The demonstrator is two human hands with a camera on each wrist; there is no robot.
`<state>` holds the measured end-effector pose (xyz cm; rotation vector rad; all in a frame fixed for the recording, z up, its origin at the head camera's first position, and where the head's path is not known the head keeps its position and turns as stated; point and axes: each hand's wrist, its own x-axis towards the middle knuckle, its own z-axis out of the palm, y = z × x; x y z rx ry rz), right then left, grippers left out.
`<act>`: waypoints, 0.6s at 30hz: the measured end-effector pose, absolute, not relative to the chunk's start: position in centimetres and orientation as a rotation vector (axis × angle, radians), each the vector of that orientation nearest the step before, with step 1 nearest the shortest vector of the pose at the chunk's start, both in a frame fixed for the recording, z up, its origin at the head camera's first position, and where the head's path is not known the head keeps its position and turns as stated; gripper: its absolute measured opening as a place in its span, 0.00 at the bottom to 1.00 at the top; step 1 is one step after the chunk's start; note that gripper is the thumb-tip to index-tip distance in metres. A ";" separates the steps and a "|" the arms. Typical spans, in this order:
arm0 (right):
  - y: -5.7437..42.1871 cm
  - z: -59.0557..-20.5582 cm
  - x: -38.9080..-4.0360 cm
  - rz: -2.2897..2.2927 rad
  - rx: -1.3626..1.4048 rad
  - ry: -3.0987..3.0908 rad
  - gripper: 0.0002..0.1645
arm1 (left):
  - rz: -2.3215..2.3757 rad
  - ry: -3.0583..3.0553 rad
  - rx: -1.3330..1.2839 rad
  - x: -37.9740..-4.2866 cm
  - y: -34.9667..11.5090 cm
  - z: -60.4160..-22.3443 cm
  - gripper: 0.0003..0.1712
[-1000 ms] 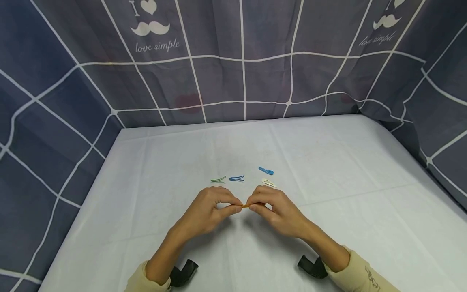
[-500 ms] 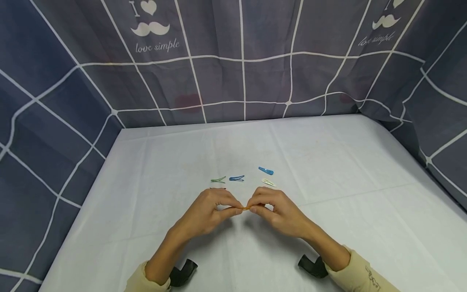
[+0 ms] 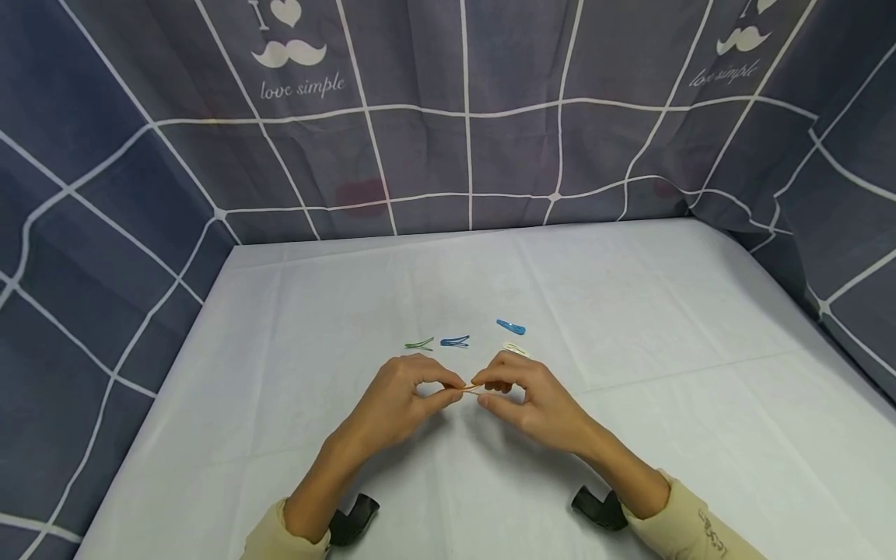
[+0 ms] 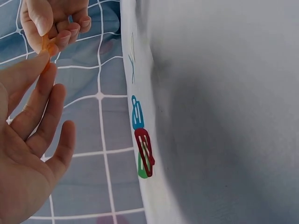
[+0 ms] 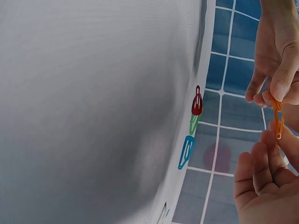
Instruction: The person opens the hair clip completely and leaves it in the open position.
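Note:
An orange snap hair clip [image 3: 470, 390] is held between my hands above the white-covered table, its two strands spread apart. My left hand [image 3: 400, 403] pinches one end between thumb and index finger. At the other end is my right hand [image 3: 535, 400], its thumb and index finger parted with the clip's end between them. In the right wrist view the clip [image 5: 277, 116] shows as a narrow loop by the fingertips. Beyond the hands lie a green clip [image 3: 419, 344], a dark blue clip [image 3: 455, 341], a light blue clip [image 3: 511, 327] and a pale yellow clip [image 3: 514, 348].
A red clip [image 4: 144, 147] lies beside the green one in the left wrist view; my left hand hides it in the head view. Dark gridded curtains [image 3: 420, 155] surround the far side and flanks of the table [image 3: 315, 295]. Black wrist mounts [image 3: 600, 511] sit below the wrists.
The orange clip's strands have sprung apart at the right end. My right thumb and index finger have parted from their pinch, and both hands have risen slightly.

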<state>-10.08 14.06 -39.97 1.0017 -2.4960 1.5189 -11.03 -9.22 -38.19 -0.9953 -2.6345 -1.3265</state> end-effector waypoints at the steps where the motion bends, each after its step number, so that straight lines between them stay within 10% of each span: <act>1: 14.0 -40.0 -10.1 1.513 0.996 -2.501 0.10 | -1.326 -2.639 -0.989 -11.1 -9.2 -38.2 0.05; 18: 13.7 -40.5 -10.8 1.424 0.872 -2.557 0.10 | -1.269 -2.721 -0.899 -12.1 -9.2 -39.1 0.05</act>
